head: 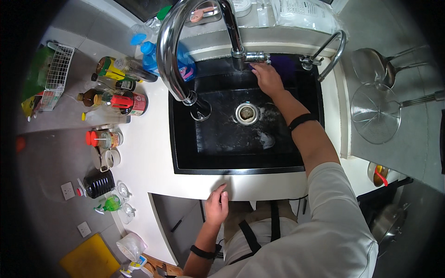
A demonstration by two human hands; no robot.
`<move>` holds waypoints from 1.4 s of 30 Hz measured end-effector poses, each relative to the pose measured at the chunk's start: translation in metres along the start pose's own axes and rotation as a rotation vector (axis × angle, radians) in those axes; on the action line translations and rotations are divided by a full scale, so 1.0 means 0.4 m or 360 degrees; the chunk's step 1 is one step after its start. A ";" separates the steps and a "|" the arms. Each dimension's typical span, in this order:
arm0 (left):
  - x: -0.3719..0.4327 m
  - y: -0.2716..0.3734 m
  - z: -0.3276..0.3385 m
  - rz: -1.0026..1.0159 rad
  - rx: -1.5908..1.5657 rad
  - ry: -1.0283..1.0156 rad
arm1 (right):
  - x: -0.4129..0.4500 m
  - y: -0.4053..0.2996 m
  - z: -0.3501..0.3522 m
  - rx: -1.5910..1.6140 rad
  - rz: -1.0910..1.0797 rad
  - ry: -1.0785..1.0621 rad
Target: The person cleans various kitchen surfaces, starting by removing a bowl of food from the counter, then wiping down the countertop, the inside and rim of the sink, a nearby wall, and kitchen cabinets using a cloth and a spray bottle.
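My right hand (267, 79) reaches across the black sink (240, 171) to the base of the chrome kitchen faucet (167, 55). Its fingertips are right at the faucet's side handle (256, 56); whether they grip it is hidden. Something dark purple (283, 67) lies behind that hand on the sink's back ledge. Below, the drain (247, 113) has a brownish mass in its basket. White residue and a pale wet patch (267, 140) mark the basin floor. My left hand (217, 208) hovers by the front edge of the white countertop (194, 186), empty, with thumb and fingers apart.
A smaller curved tap (335, 52) rises at the sink's back right. Blue detergent bottles (149, 60) and several sauce bottles (134, 102) crowd the left counter. A wire skimmer (376, 113) hangs on the right wall. A bowl (379, 173) with a red-handled utensil sits below it.
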State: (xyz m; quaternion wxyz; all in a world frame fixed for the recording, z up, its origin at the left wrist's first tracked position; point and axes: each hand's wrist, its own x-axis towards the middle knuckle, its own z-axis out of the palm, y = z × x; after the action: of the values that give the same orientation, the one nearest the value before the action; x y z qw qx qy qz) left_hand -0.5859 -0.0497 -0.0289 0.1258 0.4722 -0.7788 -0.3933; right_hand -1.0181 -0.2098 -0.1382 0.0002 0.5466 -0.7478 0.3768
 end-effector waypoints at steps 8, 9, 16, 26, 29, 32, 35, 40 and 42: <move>-0.009 0.050 -0.016 0.0202 0.0087 -0.0077 | -0.083 -0.073 -0.027 0.0569 0.0182 -0.0488; 0.002 0.054 -0.027 0.0218 0.0089 -0.0077 | -0.104 -0.105 -0.031 0.0641 0.0251 -0.0496; 0.112 0.051 -0.098 0.0425 -0.0075 -0.0182 | -0.259 -0.350 -0.210 0.1970 0.1045 -0.0344; 0.244 0.149 -0.082 0.1000 -0.0405 -0.0463 | -0.523 -0.629 -0.376 0.1991 0.1184 -0.0310; 0.252 0.106 -0.010 0.0988 -0.0624 -0.0605 | -0.573 -0.683 -0.430 0.1743 0.1155 -0.0145; 0.219 0.147 0.025 0.0876 -0.0660 -0.0814 | -0.659 -0.664 -0.456 0.1442 0.1209 0.0019; 0.180 0.193 0.048 0.0715 -0.0363 -0.0960 | -0.744 -0.639 -0.471 0.1274 0.1181 0.0134; 0.119 0.291 0.068 0.1018 -0.0430 -0.1008 | -0.789 -0.651 -0.520 0.1099 0.1195 0.0173; 0.103 0.343 0.048 0.1079 -0.0322 -0.1016 | -0.802 -0.624 -0.529 0.1003 0.1136 0.0241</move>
State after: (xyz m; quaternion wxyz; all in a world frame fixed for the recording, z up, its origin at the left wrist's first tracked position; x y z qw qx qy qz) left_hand -0.7055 -0.0408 0.0514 0.0467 0.0324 -0.8465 -0.5293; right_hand -0.7718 0.1422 0.0215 -0.2404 0.2001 -0.7359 0.6005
